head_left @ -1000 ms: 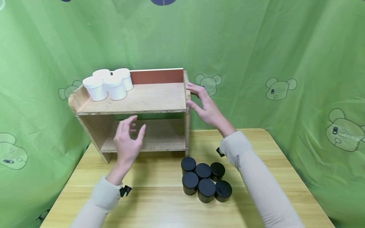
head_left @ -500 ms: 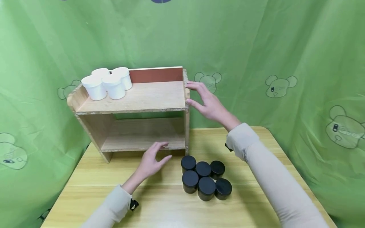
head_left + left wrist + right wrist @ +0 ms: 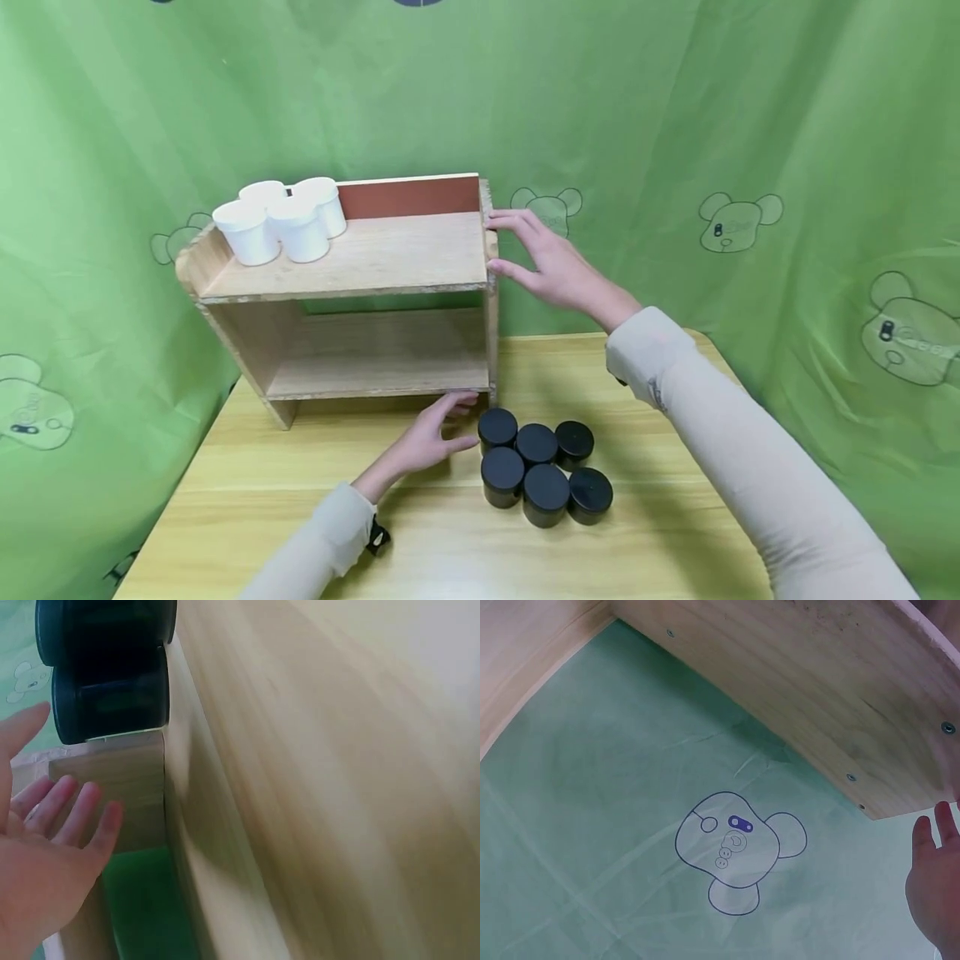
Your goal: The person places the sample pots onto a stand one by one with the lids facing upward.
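In the head view my left hand [image 3: 426, 440] reaches low over the table, thumb and fingers spread around a gap. Its thumb tip comes right up to the nearest black lidded jar [image 3: 497, 427], part of a tight group of several such jars. The left wrist view shows the same hand [image 3: 52, 874] with fingers apart, holding nothing, beside the black jars [image 3: 112, 697]. My right hand [image 3: 558, 267] touches the upper right side of the wooden shelf [image 3: 412, 250]. In the right wrist view the right fingertips [image 3: 945, 817] rest at the side panel's edge.
Several white lidded tubs [image 3: 298, 229] stand close together at the left of the top shelf. The lower shelf [image 3: 382, 354] lies above the left hand. A green curtain [image 3: 750, 125] hangs around the wooden table [image 3: 247, 500].
My left hand has come down from in front of the lower shelf and moved right to the black jars. The right hand stays at the shelf's side, while its forearm has swung outward to the right.
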`<state>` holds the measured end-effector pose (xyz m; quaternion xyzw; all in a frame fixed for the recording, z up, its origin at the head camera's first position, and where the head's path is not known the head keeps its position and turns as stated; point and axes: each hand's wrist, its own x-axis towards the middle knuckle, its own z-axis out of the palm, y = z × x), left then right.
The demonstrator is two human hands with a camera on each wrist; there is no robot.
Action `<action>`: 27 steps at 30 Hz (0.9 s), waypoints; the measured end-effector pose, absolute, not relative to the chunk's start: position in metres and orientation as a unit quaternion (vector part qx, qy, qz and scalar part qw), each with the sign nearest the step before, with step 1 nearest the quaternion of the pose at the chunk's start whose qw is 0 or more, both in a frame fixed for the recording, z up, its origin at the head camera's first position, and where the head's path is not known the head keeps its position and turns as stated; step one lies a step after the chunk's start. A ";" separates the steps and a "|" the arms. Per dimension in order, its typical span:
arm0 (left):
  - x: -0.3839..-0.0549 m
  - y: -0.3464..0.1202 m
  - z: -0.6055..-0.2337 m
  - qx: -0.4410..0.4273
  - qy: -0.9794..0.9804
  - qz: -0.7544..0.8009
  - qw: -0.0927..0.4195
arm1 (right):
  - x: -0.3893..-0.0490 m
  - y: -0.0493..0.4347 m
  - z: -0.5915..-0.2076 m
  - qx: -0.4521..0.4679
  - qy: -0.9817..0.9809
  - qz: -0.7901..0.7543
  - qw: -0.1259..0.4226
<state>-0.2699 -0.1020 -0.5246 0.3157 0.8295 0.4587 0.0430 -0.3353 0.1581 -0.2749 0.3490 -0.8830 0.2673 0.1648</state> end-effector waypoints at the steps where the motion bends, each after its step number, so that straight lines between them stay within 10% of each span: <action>1: -0.271 -0.101 -0.526 0.316 0.830 0.457 0.048 | -0.335 0.158 -0.274 0.349 -0.883 0.267 0.164; 27: -0.277 -0.082 -0.542 0.318 0.809 0.483 0.109 | -0.333 0.156 -0.274 0.364 -0.879 0.264 0.161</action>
